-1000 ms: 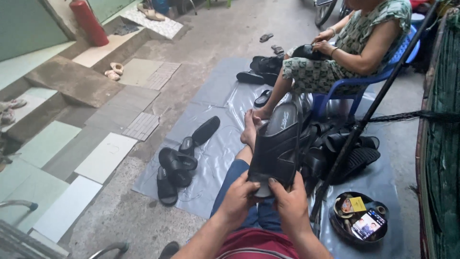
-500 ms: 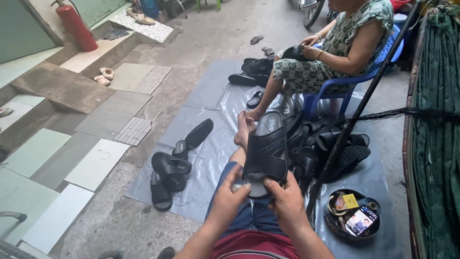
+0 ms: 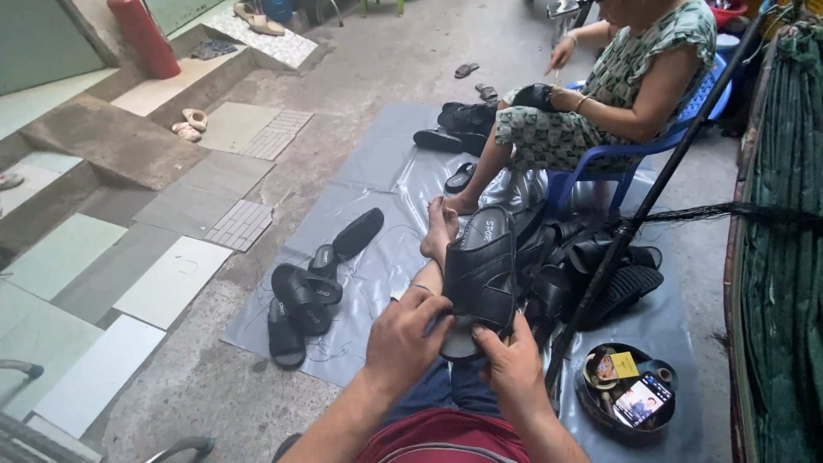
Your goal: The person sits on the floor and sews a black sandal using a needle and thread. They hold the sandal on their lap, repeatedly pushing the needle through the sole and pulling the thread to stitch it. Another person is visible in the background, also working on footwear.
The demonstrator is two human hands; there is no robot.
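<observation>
Head view, left to right. Red cylinder [image 3: 141, 36] leans by the steps at 11 o'clock; pale slippers [image 3: 187, 125] lie on the tiled step below it. Grey plastic sheet [image 3: 377, 163] covers the concrete at centre. Loose black rubber sandals [image 3: 310, 287] lie clustered on the sheet at 9 o'clock from the hands.

Left hand [image 3: 401, 339] grasps the heel end of a black slide sandal with a wide strap [image 3: 480, 270], fingers curled over its near left edge. Sandal stands tilted upward, sole toward the person's legs, toe pointing to 12 o'clock, just above the lap. Right hand [image 3: 514, 370] pinches the same heel end from the right, thumb on the sole rim.

Heap of black sandals [image 3: 591, 266] lies at 2 o'clock from the hands. Seated co-worker in a patterned dress [image 3: 600, 111] on a blue plastic chair [image 3: 677, 137] at 1 o'clock. Round dark tray [image 3: 591, 403] holding a phone [image 3: 643, 400] at 4 o'clock. Green netting [image 3: 784, 283] at far right.
</observation>
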